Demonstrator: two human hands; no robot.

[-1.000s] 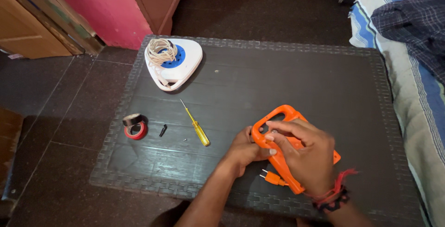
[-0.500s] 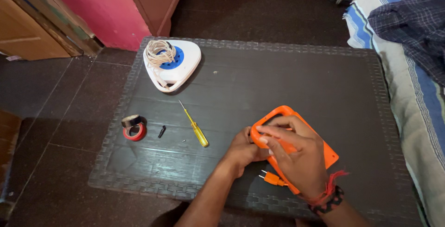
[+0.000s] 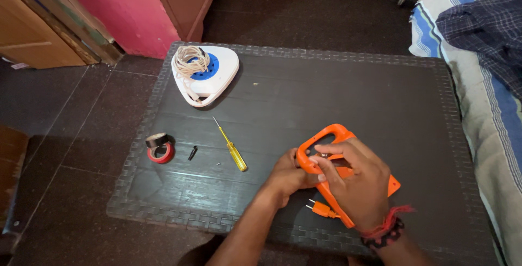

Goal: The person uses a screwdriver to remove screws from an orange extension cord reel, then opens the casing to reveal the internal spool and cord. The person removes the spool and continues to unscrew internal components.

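Note:
An orange extension cord reel with a carry handle lies on the dark table, near its front edge. My left hand grips its left side. My right hand rests over the top of it, fingers curled onto the middle. An orange two-pin plug sticks out below my right hand. A yellow-handled screwdriver lies just left of my left hand.
A white triangular cord reel with a blue centre and coiled white cord sits at the table's back left. Red and black tape rolls and a small black piece lie at the left. A striped bed borders the right side.
Both hands stay on the orange reel; the fingers of my right hand have shifted slightly over its middle. The view has moved a little.

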